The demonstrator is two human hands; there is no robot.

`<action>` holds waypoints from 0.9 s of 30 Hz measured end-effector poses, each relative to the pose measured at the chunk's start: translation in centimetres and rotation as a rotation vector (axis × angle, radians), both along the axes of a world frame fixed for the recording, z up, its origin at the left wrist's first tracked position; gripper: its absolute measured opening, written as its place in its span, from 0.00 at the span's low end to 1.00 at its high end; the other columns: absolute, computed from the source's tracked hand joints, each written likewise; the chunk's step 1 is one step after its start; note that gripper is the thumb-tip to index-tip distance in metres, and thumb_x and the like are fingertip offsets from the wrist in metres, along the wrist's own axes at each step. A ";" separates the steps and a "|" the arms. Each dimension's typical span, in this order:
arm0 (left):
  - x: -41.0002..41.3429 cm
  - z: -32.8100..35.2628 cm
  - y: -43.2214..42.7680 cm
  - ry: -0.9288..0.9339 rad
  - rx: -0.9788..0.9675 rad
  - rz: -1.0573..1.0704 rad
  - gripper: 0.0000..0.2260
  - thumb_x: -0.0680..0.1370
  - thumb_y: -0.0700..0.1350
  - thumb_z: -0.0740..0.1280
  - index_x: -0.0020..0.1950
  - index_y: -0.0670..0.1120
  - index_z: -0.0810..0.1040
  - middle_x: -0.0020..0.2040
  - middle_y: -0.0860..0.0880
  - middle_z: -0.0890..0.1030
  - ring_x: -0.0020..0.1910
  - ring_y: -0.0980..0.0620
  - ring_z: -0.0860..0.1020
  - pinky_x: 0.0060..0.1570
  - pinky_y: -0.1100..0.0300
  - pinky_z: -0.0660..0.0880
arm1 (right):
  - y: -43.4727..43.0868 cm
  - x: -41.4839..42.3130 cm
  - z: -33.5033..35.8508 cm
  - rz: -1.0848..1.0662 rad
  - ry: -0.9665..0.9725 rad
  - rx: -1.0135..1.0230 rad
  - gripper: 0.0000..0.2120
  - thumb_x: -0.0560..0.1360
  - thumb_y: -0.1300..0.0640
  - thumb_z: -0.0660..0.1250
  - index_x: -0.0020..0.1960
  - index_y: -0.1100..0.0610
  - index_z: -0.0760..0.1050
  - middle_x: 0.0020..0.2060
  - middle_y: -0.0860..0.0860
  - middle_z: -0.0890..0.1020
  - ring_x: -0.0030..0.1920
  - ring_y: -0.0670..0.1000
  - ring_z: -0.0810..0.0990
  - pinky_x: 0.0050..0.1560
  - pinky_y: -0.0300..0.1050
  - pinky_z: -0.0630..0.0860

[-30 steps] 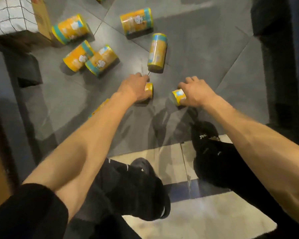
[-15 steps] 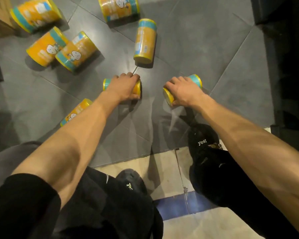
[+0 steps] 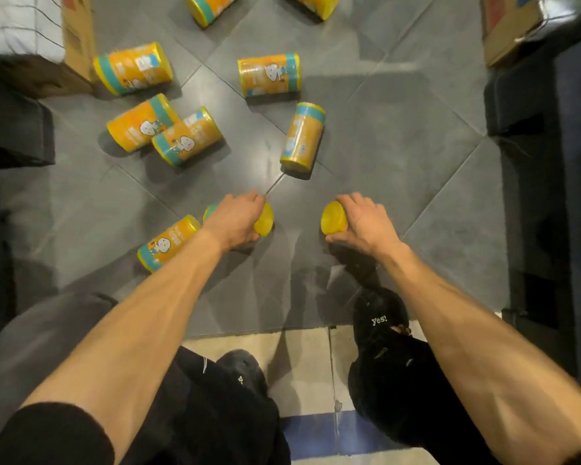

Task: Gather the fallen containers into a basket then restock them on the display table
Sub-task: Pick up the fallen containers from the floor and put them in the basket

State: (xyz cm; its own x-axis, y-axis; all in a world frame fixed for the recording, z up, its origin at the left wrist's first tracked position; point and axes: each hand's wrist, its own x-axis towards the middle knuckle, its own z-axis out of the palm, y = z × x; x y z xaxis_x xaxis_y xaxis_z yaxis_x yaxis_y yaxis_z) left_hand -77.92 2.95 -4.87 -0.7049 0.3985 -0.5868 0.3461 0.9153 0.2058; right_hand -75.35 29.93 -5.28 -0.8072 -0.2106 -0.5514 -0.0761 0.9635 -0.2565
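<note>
Low over grey floor (image 3: 399, 146), left hand (image 3: 235, 221) gripping left container (image 3: 265, 220), right hand (image 3: 368, 224) gripping right container (image 3: 332, 221), apart.

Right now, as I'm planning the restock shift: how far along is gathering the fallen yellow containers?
Done: nothing visibly gathered yet. In hand: the left hand grips one yellow cylindrical container, the right hand grips a second yellow container. Left: eight other yellow-and-teal containers lie on the grey tiled floor.

floor (image 3: 399, 146): grey tiles | containers (image 3: 269, 78): yellow, scattered on sides | cardboard box (image 3: 78, 35): top-left
</note>
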 end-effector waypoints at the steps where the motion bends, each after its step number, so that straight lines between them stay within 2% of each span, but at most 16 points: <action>1: 0.7 1.7 -0.6 -0.033 0.022 0.089 0.27 0.71 0.49 0.75 0.65 0.42 0.70 0.59 0.41 0.75 0.57 0.37 0.77 0.56 0.47 0.72 | -0.2 0.2 1.8 -0.039 -0.006 -0.032 0.41 0.66 0.37 0.75 0.71 0.54 0.66 0.63 0.56 0.73 0.63 0.61 0.72 0.58 0.55 0.69; 4: 3.3 8.0 -2.1 -0.069 0.120 0.377 0.31 0.69 0.49 0.77 0.67 0.44 0.70 0.62 0.42 0.75 0.59 0.37 0.76 0.57 0.45 0.73 | -1.1 0.8 8.4 -0.153 -0.039 -0.109 0.40 0.66 0.38 0.76 0.70 0.53 0.67 0.63 0.54 0.74 0.64 0.59 0.73 0.58 0.55 0.70; 7: 5.9 15.3 -2.4 -0.020 0.166 0.394 0.28 0.70 0.47 0.75 0.67 0.44 0.70 0.61 0.42 0.74 0.56 0.35 0.77 0.53 0.43 0.74 | -2.4 1.5 16.5 -0.253 -0.068 -0.188 0.39 0.66 0.39 0.77 0.70 0.52 0.67 0.63 0.53 0.74 0.63 0.58 0.74 0.59 0.54 0.70; 9: 7.1 20.3 -2.1 -0.028 0.204 0.443 0.29 0.70 0.47 0.75 0.68 0.44 0.69 0.62 0.42 0.73 0.58 0.37 0.76 0.54 0.43 0.74 | -3.1 2.1 22.1 -0.301 -0.087 -0.221 0.39 0.66 0.41 0.78 0.70 0.52 0.66 0.64 0.53 0.73 0.63 0.58 0.74 0.61 0.55 0.70; 15: 10.8 35.9 -0.7 -0.023 0.384 0.854 0.29 0.68 0.45 0.78 0.64 0.43 0.70 0.62 0.43 0.73 0.61 0.41 0.72 0.54 0.48 0.70 | -4.0 3.7 39.3 -0.361 -0.109 -0.331 0.35 0.68 0.44 0.78 0.69 0.52 0.66 0.65 0.51 0.74 0.62 0.56 0.75 0.56 0.46 0.70; 20: 14.9 49.6 2.0 0.065 0.491 1.124 0.30 0.66 0.47 0.80 0.62 0.48 0.70 0.59 0.48 0.75 0.57 0.47 0.75 0.51 0.55 0.70 | -3.5 5.4 53.1 -0.451 -0.061 -0.461 0.32 0.66 0.42 0.78 0.65 0.46 0.67 0.59 0.45 0.77 0.57 0.48 0.77 0.56 0.45 0.74; 23: 17.0 57.1 4.0 0.175 0.543 1.291 0.29 0.65 0.49 0.81 0.60 0.51 0.71 0.56 0.52 0.77 0.55 0.50 0.76 0.52 0.54 0.74 | -2.4 5.7 59.6 -0.399 -0.044 -0.502 0.32 0.64 0.41 0.78 0.63 0.43 0.67 0.56 0.40 0.77 0.53 0.42 0.75 0.52 0.41 0.72; 27: 19.9 64.4 6.9 0.314 0.590 1.452 0.31 0.65 0.52 0.81 0.63 0.51 0.71 0.58 0.52 0.76 0.57 0.52 0.75 0.57 0.52 0.75 | -1.3 4.5 66.0 -0.207 -0.086 -0.535 0.31 0.64 0.42 0.78 0.62 0.42 0.67 0.54 0.40 0.78 0.53 0.43 0.76 0.49 0.38 0.69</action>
State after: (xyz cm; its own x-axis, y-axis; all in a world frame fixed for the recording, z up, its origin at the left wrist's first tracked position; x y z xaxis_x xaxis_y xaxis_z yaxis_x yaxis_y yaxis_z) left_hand -58.04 9.87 59.55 -0.7289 -0.5787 -0.3657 -0.6128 0.3133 0.7255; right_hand -70.81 28.68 60.74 -0.8181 -0.3208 -0.4773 0.1430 0.6905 -0.7091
